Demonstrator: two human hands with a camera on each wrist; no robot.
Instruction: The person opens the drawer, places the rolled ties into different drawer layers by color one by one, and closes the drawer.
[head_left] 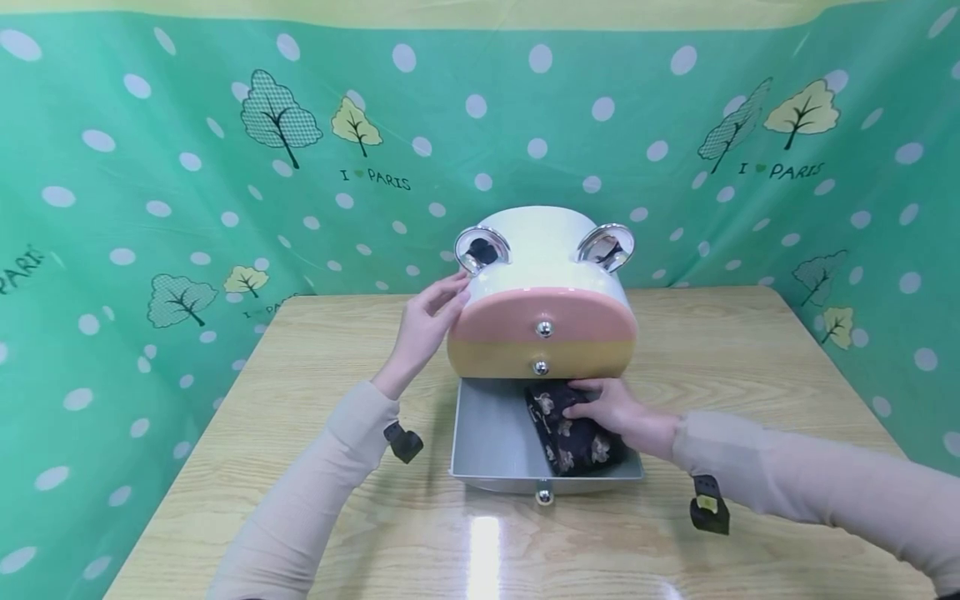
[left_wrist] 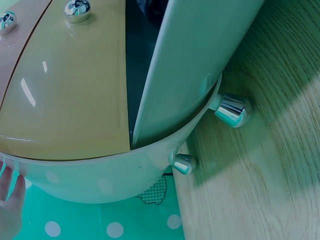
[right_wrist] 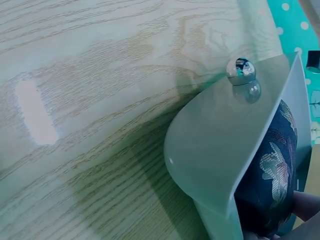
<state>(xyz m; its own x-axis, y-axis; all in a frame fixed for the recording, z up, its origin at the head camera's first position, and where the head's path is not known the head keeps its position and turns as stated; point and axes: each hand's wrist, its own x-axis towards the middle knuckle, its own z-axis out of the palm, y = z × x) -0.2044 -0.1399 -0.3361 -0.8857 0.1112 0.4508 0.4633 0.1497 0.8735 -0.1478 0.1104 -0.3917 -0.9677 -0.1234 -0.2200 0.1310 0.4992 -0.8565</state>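
A small white cabinet (head_left: 540, 237) with a pink upper drawer front (head_left: 495, 312), a yellow middle one (head_left: 495, 358) and silver knobs stands on the table. Its grey bottom drawer (head_left: 487, 433) is pulled out toward me. In the drawer's right half lies a dark folded floral cloth (head_left: 562, 442), also visible over the drawer wall in the right wrist view (right_wrist: 272, 175). My right hand (head_left: 618, 412) grips this cloth from the right, thumb on top; some fingers are hidden. My left hand (head_left: 431, 321) rests with extended fingers against the cabinet's left side.
Two silver-rimmed, ear-like round pieces (head_left: 482, 249) stick out of the cabinet's upper front. Short silver-tipped feet (left_wrist: 184, 163) support it underneath. Behind the wooden table (head_left: 360, 350) hangs a green dotted curtain (head_left: 420, 100).
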